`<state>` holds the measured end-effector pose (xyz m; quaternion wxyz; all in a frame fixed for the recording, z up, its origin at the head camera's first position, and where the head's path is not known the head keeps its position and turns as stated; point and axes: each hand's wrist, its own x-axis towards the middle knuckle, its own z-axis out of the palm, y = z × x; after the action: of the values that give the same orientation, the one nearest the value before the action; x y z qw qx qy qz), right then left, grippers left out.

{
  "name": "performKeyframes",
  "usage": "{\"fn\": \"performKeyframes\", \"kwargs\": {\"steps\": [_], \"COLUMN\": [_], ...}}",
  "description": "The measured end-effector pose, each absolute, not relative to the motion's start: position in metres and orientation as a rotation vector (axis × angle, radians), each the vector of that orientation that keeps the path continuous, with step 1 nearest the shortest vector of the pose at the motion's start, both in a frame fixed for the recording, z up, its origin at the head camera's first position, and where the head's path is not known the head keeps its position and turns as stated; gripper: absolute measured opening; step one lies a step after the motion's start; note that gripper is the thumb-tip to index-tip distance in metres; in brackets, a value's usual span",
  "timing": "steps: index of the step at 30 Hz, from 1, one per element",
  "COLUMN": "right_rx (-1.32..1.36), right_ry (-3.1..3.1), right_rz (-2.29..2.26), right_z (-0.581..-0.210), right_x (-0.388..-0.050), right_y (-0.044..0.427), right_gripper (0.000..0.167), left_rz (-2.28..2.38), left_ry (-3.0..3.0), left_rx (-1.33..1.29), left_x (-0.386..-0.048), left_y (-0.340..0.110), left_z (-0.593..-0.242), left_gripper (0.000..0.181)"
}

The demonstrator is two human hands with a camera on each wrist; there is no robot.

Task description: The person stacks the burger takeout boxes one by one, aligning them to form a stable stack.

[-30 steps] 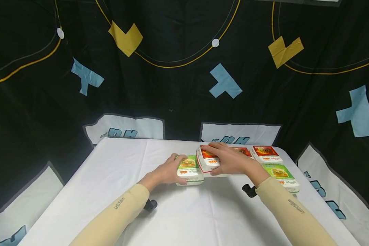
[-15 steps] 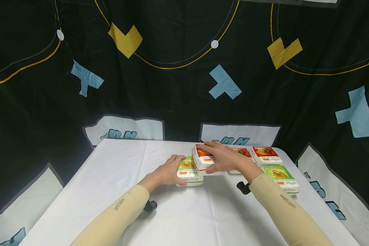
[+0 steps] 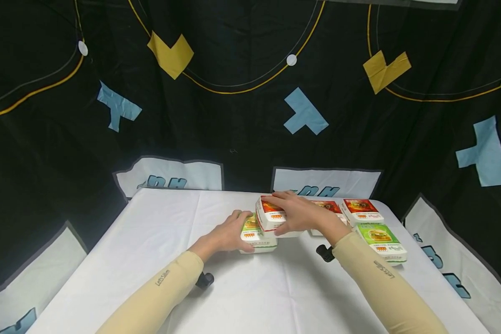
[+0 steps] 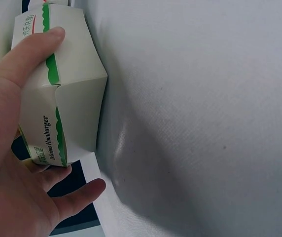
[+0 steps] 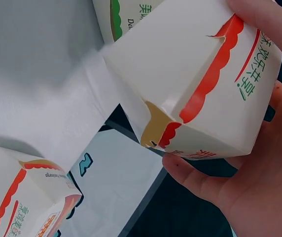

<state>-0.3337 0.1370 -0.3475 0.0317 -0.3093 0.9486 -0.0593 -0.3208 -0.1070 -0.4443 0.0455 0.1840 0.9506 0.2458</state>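
Note:
My left hand [image 3: 227,232] grips the green-topped burger box [image 3: 258,242] standing on the white table. In the left wrist view, the thumb of that hand [image 4: 13,118] lies on the side of the green-trimmed box [image 4: 79,49]. Held in my right hand [image 3: 302,214] is a red-topped box [image 3: 271,220], tilted, its left part overlapping the green box in view. From the right wrist view, the right hand [image 5: 249,173] pinches the red-trimmed box [image 5: 180,54], with part of the green-trimmed box [image 5: 131,15] behind it. Whether the two boxes touch, I cannot tell.
Another red-topped box [image 3: 330,206] sits just right of my right hand. Farther right, a red-topped box [image 3: 361,211] stands behind a green-topped one [image 3: 382,241]. The white tablecloth [image 3: 250,297] spreads in front, and a black curtain [image 3: 234,125] hangs beyond the table.
My right hand has carried the red-topped box leftward, over part of the green box, uncovering more of the red-topped box to its right. The left hand has stayed on the green box.

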Motion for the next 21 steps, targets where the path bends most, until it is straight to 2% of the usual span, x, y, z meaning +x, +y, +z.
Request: {"fn": "performKeyframes", "kwargs": {"steps": [21], "right_rx": [-0.865], "right_ry": [2.762], "right_rz": [-0.249], "right_z": [-0.3413], "right_x": [-0.3356], "right_y": [0.1350], "right_gripper": [0.100], "left_rz": [0.773], "left_ry": [2.894], "left_rx": [0.567], "left_x": [-0.3199], "left_y": [-0.1061], "left_z": [-0.4415], "left_gripper": [0.105]}}
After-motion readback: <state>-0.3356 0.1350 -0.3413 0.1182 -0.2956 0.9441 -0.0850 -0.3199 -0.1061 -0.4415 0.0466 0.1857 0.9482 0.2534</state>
